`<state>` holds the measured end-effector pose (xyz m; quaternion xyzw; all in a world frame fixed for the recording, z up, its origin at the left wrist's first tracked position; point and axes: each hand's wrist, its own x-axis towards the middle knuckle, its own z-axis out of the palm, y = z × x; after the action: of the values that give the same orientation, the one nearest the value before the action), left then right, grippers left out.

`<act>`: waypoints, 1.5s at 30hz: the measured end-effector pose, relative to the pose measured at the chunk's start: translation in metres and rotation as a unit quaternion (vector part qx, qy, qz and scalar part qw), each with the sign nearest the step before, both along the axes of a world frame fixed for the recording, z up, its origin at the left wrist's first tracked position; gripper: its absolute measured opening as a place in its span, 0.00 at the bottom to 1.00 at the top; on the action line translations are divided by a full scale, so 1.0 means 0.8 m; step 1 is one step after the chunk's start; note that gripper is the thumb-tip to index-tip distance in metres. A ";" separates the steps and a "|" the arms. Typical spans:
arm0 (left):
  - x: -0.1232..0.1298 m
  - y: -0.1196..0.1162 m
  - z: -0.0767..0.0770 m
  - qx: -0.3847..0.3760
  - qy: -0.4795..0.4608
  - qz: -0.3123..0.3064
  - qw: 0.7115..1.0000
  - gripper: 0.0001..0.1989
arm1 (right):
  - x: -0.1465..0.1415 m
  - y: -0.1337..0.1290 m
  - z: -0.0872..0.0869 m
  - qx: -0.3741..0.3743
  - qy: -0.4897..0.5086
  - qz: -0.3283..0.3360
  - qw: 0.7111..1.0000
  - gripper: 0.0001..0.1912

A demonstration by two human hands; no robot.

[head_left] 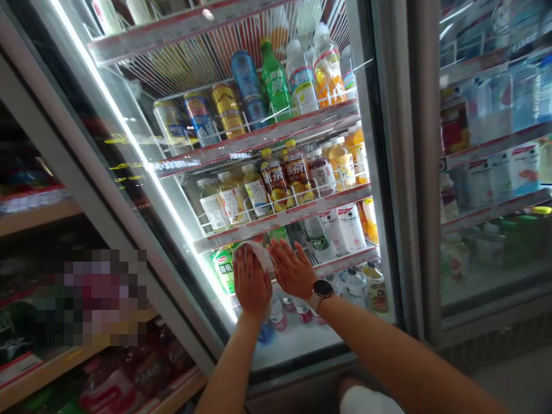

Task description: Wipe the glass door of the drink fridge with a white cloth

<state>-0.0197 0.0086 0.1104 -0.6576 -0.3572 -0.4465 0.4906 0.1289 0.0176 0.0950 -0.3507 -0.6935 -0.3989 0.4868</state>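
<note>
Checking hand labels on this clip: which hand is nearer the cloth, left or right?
Left. The left hand lies over the cloth, covering part of it; the right hand is just right of the cloth, and whether it touches is unclear.

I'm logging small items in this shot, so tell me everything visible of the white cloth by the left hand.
The white cloth looks thin, soft and plain; fabric or paper, I cannot tell. It is creased, and the left hand lies over it, hiding part; a loose edge shows toward the right hand, whose contact with it is unclear. It is in front of the lit drinks cooler.
</note>
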 end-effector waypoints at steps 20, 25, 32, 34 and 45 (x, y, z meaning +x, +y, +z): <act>0.005 0.004 0.056 -0.014 -0.089 -0.039 0.995 0.31 | -0.001 0.002 0.002 0.012 0.015 0.007 1.000 0.30; 0.007 0.006 0.030 -0.002 -0.048 -0.046 0.998 0.30 | -0.001 0.001 0.001 0.012 0.017 0.005 1.000 0.29; -0.010 -0.003 -0.069 -0.010 0.029 -0.021 0.999 0.29 | 0.000 -0.001 0.003 0.006 0.020 0.006 1.000 0.28; -0.016 -0.006 -0.090 -0.010 0.044 -0.010 0.999 0.30 | -0.001 -0.001 0.003 0.006 0.023 0.010 1.000 0.28; -0.020 -0.012 -0.047 -0.035 0.033 -0.006 0.999 0.34 | -0.001 0.001 0.003 0.017 0.014 -0.012 1.000 0.28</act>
<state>-0.0353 -0.0011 0.0731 -0.6906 -0.3521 -0.4146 0.4766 0.1282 0.0181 0.0974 -0.3564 -0.6752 -0.4114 0.4978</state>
